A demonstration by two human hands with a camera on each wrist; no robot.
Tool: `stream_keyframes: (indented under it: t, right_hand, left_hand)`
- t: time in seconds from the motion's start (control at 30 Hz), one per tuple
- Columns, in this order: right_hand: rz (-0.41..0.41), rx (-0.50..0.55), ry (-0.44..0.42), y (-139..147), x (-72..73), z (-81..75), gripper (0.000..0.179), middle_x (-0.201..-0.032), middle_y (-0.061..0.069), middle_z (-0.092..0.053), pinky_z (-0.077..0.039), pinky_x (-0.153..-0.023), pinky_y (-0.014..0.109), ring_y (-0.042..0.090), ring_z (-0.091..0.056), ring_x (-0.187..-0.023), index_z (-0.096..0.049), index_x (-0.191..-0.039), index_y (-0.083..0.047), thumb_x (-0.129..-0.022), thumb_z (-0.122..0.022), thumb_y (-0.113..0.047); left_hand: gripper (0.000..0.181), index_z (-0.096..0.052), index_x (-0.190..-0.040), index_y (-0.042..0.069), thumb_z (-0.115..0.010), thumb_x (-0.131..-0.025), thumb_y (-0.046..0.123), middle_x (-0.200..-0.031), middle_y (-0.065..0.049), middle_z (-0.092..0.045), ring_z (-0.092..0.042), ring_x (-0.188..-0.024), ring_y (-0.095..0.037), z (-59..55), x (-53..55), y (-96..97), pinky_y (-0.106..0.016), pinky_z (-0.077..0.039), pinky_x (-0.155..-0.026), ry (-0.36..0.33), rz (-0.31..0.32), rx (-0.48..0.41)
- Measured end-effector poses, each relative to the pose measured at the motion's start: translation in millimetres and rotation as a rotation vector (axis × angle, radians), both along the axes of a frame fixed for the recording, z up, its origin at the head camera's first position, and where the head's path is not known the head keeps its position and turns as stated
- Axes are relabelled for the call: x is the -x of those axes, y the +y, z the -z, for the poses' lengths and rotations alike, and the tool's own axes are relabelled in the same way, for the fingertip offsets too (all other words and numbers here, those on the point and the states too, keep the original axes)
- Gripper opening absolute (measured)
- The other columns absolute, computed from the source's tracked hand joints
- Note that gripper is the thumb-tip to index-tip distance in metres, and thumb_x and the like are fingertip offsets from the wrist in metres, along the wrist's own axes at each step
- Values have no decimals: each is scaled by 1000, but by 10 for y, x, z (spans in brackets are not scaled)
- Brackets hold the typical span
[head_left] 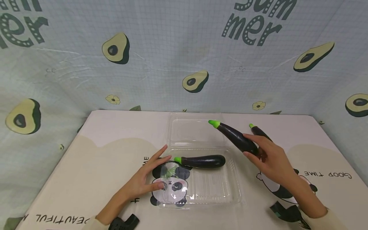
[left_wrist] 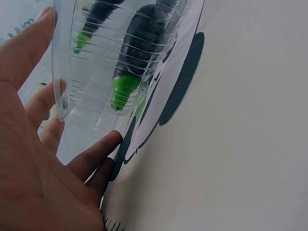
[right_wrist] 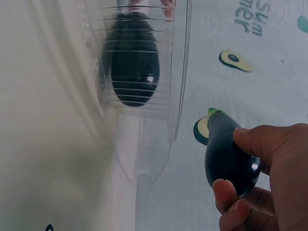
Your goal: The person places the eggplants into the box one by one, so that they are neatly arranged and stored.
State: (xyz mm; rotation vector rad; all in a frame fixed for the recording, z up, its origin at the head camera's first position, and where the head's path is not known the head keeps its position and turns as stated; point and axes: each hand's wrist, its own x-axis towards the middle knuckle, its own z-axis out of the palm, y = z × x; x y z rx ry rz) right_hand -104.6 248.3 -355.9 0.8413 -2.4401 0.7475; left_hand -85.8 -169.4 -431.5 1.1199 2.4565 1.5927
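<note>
A clear plastic clamshell box [head_left: 212,188] lies unfolded on the table, its lid [head_left: 198,129] toward the back. Inside the base is one dark purple eggplant [head_left: 204,161] with a bright green stem end pointing left. My left hand [head_left: 140,182] is at the box's left side, fingers extended and spread, with fingertips at the rim [left_wrist: 60,72]. Above the right side of the box, my right hand [head_left: 274,159] grips a second eggplant [head_left: 237,137] by its thick end, thumb and fingers around it [right_wrist: 228,151]. A third eggplant [head_left: 260,132] lies behind that hand, partly hidden by it.
The pale table mat [head_left: 100,179] carries panda drawings and lettering. A curtain [head_left: 161,57] printed with avocados hangs close behind the table and at its sides. Black wrist devices sit on the left wrist [head_left: 124,222] and the right wrist [head_left: 287,212].
</note>
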Motion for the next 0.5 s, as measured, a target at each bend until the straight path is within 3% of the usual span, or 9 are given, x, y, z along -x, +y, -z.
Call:
stream_keyframes:
  t: [0.5]
  right_hand:
    - [-103,30,-37,-129,27,0,64,-116,0,-60,-38,-50,13,0,-43,-59,-55,-133,-12,-74,-79,-3]
  left_hand:
    - [73,-42,-144,8,-69,-78,20,-159,-9,-11,-10,-145,-29,1,2,8,-72,-13,-100,1,-4,-3]
